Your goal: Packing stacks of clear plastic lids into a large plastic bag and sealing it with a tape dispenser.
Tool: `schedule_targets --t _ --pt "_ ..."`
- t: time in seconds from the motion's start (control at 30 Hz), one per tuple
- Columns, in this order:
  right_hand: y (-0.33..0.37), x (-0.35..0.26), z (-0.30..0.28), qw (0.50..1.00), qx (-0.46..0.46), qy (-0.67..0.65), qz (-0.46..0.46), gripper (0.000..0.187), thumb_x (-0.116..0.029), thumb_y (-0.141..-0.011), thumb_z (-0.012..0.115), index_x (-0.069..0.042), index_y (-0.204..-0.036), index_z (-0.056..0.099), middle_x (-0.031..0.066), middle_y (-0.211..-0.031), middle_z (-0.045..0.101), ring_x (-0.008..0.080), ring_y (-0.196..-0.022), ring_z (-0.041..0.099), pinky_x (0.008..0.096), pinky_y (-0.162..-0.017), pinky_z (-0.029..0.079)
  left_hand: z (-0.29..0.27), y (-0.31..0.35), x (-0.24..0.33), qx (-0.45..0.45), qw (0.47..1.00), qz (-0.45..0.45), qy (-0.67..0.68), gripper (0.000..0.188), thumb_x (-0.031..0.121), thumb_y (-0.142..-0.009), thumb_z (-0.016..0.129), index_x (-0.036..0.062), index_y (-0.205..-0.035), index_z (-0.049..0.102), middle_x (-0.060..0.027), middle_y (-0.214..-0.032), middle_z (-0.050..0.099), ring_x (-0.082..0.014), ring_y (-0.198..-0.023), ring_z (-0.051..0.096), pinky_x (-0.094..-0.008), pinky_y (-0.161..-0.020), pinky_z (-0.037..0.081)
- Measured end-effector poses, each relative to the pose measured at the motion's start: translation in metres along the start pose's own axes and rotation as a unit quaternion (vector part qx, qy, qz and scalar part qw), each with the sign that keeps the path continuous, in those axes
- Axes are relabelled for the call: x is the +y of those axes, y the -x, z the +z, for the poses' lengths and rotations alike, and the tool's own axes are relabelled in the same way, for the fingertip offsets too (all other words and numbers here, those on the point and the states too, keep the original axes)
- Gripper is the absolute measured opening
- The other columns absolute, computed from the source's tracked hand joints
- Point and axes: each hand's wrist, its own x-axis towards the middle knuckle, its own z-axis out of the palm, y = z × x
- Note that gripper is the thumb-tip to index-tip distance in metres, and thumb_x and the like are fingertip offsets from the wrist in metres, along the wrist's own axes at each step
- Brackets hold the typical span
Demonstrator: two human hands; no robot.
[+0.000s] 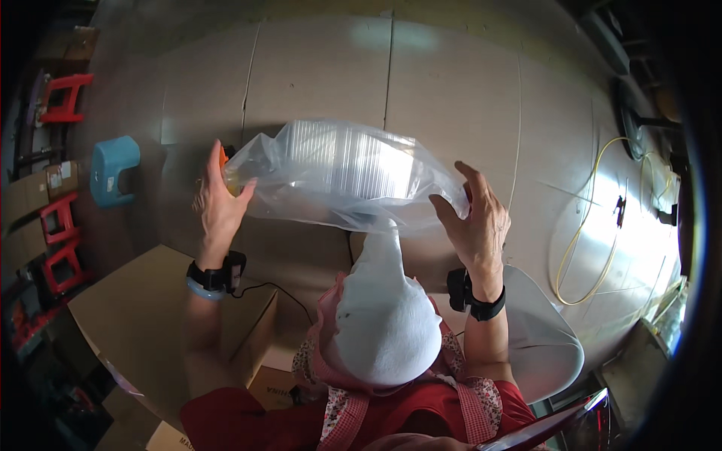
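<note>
A clear plastic bag is in front of me, bulging around a stack of thin, clear, ribbed-looking plastic pieces. At the bag's left end is my left hand, its thumb and index finger spread wide and the thumb at the film. A small orange and black object shows partly behind that index finger; I cannot make out its kind. My right hand curves around the bag's right end, thumb and fingers apart. Its lower fingers are partly hidden. Both wrists wear black straps.
An opened cardboard box stands at my left. Further left are a blue stool and several red stools. A white chair is close on my right. Yellow cable loops at the far right, near a fan.
</note>
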Motion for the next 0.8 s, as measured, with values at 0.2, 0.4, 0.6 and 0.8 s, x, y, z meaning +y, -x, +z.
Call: schedule_targets --t 0.2,0.4,0.6,0.8 --pt "-0.015 0.014 -0.013 0.999 -0.015 -0.012 0.039 0.018 -0.007 -0.087 0.057 -0.007 -0.1 0.069 0.0135 -0.069 0.063 0.0259 -0.057 0.062 0.0334 -0.055 0.047 0.018 -0.01 -0.018 -0.122 0.755 -0.297 0.572 0.025 0.029 -0.095 0.059 0.0043 -0.092 0.061 0.0059 -0.061 0.043 -0.0016 -0.047 0.031 -0.0205 -0.044 0.024" --pt "-0.042 0.031 -0.044 0.993 0.027 -0.094 0.073 0.02 -0.008 -0.09 0.056 -0.006 -0.105 0.07 0.0065 -0.063 0.057 0.0083 -0.053 0.046 0.0248 -0.051 0.038 -0.013 -0.03 -0.004 -0.14 0.691 -0.272 0.655 0.019 0.023 -0.092 0.064 0.0042 -0.091 0.06 0.0031 -0.07 0.058 -0.0013 -0.044 0.03 -0.0211 -0.041 0.023" --pt "-0.069 0.069 -0.039 0.998 0.001 -0.008 0.059 0.02 -0.015 -0.092 0.059 -0.007 -0.106 0.07 0.0004 -0.058 0.048 0.0056 -0.053 0.041 0.0241 -0.05 0.035 0.014 -0.045 0.003 -0.2 0.801 -0.237 0.512 0.038 0.034 -0.097 0.056 0.0078 -0.07 0.053 0.0069 -0.055 0.039 -0.0013 -0.045 0.028 -0.0215 -0.042 0.021" --pt "-0.059 0.079 -0.043 0.995 0.01 -0.07 0.065 0.019 -0.015 -0.093 0.059 -0.007 -0.106 0.071 -0.0019 -0.058 0.046 0.0045 -0.053 0.039 0.0236 -0.048 0.033 0.01 -0.057 -0.003 -0.164 0.943 -0.083 0.278 0.054 0.04 -0.097 0.053 -0.0007 -0.062 0.045 -0.0043 -0.051 0.03 -0.0102 -0.05 0.03 -0.0322 -0.047 0.028"
